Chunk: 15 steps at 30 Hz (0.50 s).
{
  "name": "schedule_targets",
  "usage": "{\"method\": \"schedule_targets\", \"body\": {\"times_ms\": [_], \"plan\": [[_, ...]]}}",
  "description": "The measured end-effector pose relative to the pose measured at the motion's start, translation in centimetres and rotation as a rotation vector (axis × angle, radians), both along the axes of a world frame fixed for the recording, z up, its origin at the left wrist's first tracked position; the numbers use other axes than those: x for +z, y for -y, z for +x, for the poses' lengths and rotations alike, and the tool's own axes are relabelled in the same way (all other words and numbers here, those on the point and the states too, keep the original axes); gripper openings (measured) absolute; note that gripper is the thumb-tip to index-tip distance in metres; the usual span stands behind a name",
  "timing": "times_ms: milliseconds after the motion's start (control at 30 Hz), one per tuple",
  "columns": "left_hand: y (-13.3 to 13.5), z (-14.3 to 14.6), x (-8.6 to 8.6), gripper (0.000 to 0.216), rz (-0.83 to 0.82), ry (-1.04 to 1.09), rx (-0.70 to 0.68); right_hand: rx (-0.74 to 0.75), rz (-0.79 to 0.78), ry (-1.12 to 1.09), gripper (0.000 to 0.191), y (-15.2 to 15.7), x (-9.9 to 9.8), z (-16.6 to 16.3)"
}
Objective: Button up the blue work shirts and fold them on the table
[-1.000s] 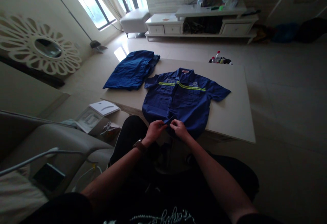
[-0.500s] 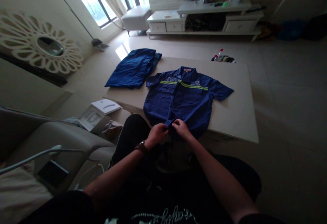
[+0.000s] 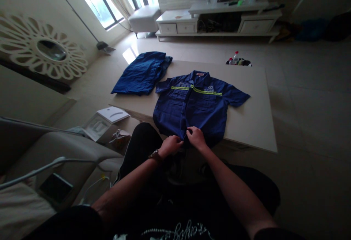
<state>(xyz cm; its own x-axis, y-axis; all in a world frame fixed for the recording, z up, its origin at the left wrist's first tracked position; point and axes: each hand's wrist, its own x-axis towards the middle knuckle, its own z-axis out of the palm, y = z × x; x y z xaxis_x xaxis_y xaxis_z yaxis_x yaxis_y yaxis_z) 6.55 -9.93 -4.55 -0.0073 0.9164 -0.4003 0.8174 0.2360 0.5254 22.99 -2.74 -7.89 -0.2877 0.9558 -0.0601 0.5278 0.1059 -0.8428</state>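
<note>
A blue short-sleeved work shirt (image 3: 197, 106) with a yellow-green reflective chest stripe lies face up on the pale low table (image 3: 252, 123), its hem hanging over the near edge. My left hand (image 3: 171, 145) and my right hand (image 3: 195, 137) are side by side at the middle of that hem, both with fingers closed, pinching the shirt's front edges where they meet. A watch sits on my left wrist. A folded pile of blue clothing (image 3: 141, 73) rests on the table's far left corner.
A white box (image 3: 105, 121) and a crumpled bag (image 3: 120, 137) lie on the floor to the left of my knees. A grey sofa arm (image 3: 63, 148) is at my left. Bottles (image 3: 237, 60) stand beyond the table. A white TV cabinet (image 3: 219, 21) lines the far wall.
Both hands have stayed at the shirt's hem, shifting slightly lower and closer together, and the raised flap of fabric between them a second ago is now pressed down.
</note>
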Motion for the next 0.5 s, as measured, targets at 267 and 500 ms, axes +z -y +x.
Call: {"method": "schedule_targets", "body": {"times_ms": [267,500], "plan": [[-5.4,0.3,-2.7,0.032,0.245,0.027,0.271,-0.079,-0.056,-0.107,0.016,-0.4,0.1,0.2],[-6.2,0.3,-3.9,0.021,0.225,-0.020,0.261,-0.221,-0.202,-0.294,0.030,-0.8,0.1,0.2]]}}
